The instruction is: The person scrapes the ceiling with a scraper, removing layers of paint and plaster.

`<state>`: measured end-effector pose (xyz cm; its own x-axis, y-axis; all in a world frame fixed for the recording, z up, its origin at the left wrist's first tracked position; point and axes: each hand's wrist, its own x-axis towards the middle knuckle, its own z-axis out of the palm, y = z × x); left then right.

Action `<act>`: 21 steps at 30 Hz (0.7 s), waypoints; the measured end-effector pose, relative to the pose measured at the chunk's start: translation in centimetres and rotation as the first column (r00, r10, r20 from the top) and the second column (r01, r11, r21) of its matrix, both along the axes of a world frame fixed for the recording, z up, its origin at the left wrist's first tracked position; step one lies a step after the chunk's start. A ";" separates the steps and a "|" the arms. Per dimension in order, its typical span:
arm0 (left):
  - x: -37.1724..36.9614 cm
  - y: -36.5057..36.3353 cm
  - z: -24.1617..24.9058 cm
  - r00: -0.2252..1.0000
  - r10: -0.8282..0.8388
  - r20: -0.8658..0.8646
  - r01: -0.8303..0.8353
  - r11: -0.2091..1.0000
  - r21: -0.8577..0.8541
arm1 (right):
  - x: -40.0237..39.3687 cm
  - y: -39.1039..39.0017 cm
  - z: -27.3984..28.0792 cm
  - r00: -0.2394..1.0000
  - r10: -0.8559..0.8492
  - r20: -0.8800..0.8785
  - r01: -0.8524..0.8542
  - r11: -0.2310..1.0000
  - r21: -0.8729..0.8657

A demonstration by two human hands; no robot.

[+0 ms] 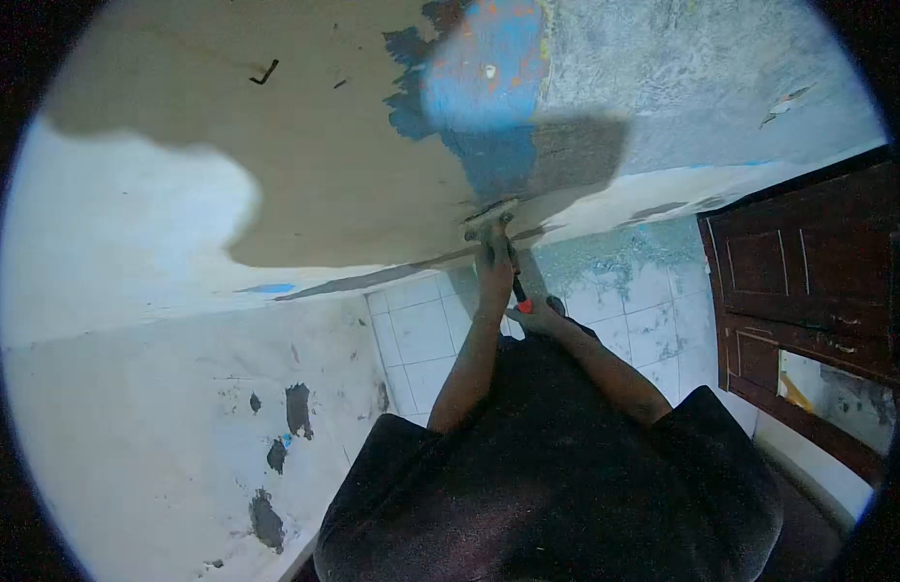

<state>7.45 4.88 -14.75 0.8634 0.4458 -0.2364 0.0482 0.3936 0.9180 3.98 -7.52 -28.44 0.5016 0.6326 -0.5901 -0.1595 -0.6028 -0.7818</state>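
Note:
A wall scraper with a dark handle and a red end reaches up to the lower part of the wall. Its wide greyish head rests against the wall's surface. My left hand is closed on the upper part, close behind the head, and its fingers partly hide it. Lower down, my right hand is wrapped round the handle near the red end. A patch of bare blue paint lies above the scraper, between beige coating and mottled grey-blue surface.
White floor tiles with dusty debris run along the wall's foot. At the right stands a dark wooden panelled door. The left wall has several grey patches. A bent hook sticks out of the wall, upper left.

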 end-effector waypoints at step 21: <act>-0.3 -0.4 1.8 0.994 -0.010 -0.107 0.024 0.991 0.129 | 0.6 0.3 2.8 0.997 -0.082 -0.010 0.082 0.995 0.056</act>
<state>7.10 4.46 -12.97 0.8443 0.4639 -0.2681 0.1536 0.2698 0.9506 4.58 -7.18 -25.62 0.5486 0.6219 -0.5589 -0.2131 -0.5424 -0.8127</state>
